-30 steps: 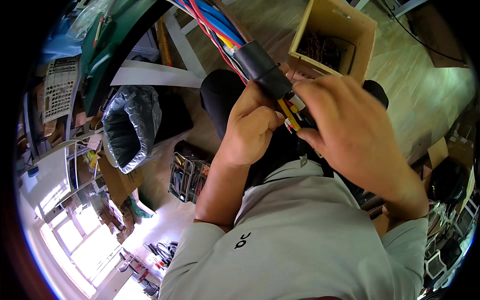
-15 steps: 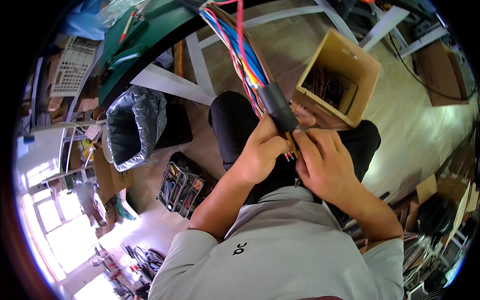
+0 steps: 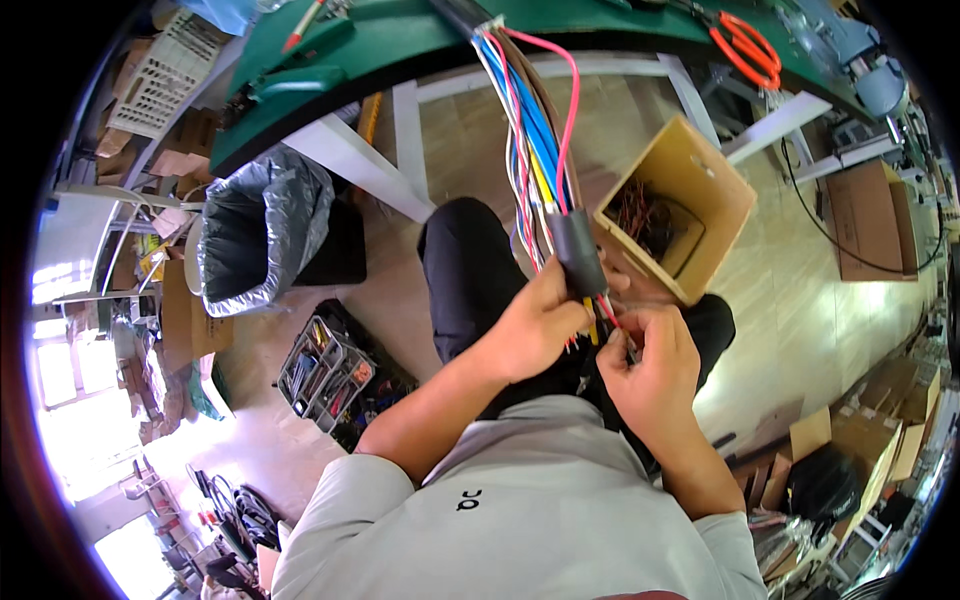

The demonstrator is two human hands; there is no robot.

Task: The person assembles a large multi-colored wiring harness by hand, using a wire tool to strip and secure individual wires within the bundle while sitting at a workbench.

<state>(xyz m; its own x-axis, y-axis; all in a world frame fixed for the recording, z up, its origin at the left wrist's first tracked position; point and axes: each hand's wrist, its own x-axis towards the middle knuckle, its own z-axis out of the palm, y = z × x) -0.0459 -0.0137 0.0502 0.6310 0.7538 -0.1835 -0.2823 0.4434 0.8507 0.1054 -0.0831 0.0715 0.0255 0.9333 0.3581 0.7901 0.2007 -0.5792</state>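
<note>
A bundle of colored wires (image 3: 540,130) in blue, brown, yellow, white and red hangs down from a black cable (image 3: 460,14) at the table's edge. Its lower part runs through a short black sleeve (image 3: 577,252) above my lap. My left hand (image 3: 537,322) is closed at the sleeve's lower left, gripping the sleeve and wires beside it. Small wire ends poke out under its fingers. Just to the right, my right hand (image 3: 650,362) pinches thin wires that come out of the sleeve's lower end, a red one among them. Its fingertips partly cover them.
Ahead stands a green-topped table (image 3: 400,40) with orange-handled scissors (image 3: 748,48) on it. A wooden box (image 3: 725,220) with wire scraps sits beyond my right knee. On the left are a lined bin (image 3: 315,215) and a tool basket (image 3: 330,370). Cardboard boxes (image 3: 868,225) stand at right.
The view has shifted, showing more of the table and the scissors. My right hand has moved down from the sleeve's end and now pinches wires below it. My left hand keeps its grip.
</note>
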